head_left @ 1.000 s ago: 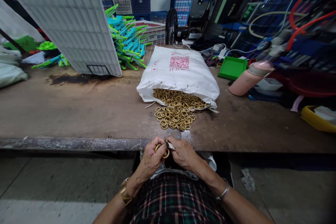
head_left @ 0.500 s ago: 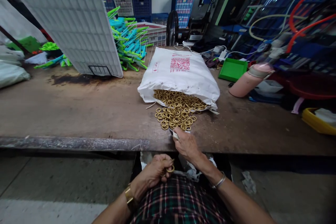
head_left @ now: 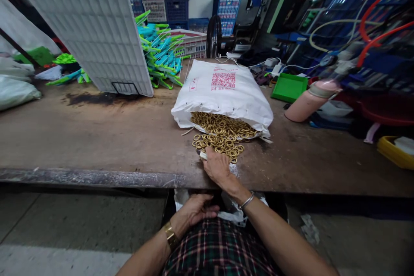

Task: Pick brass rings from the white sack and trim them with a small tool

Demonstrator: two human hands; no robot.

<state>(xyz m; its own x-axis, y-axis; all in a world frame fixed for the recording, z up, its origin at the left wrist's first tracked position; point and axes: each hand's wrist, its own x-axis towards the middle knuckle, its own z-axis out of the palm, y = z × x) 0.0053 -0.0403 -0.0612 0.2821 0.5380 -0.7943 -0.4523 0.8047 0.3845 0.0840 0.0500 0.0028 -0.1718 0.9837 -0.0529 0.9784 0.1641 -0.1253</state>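
My right hand [head_left: 218, 167] is at the near edge of a loose pile of brass-coloured rings [head_left: 223, 140]. Its fingers close around a small white-handled tool [head_left: 203, 155] with a dark tip, whose exact kind I cannot make out. Behind the pile lies a white woven sack [head_left: 202, 84] with red print, its mouth towards me and more rings inside. Below the table edge, my left hand [head_left: 196, 210] is over the lap, fingers apart, and no ring shows in it. Clear plastic [head_left: 234, 216] lies beside it.
A wooden table [head_left: 80, 138] spans the view. A white ribbed panel [head_left: 97, 30] stands at left, with green and blue plastic pieces [head_left: 163, 58] behind it. On the right are a green tray [head_left: 289, 87], a pink bottle [head_left: 304, 103] and a yellow container [head_left: 393, 153].
My right hand has moved left and slightly forward with the tool along the pile's front. My left hand has opened, and the ring it held no longer shows.
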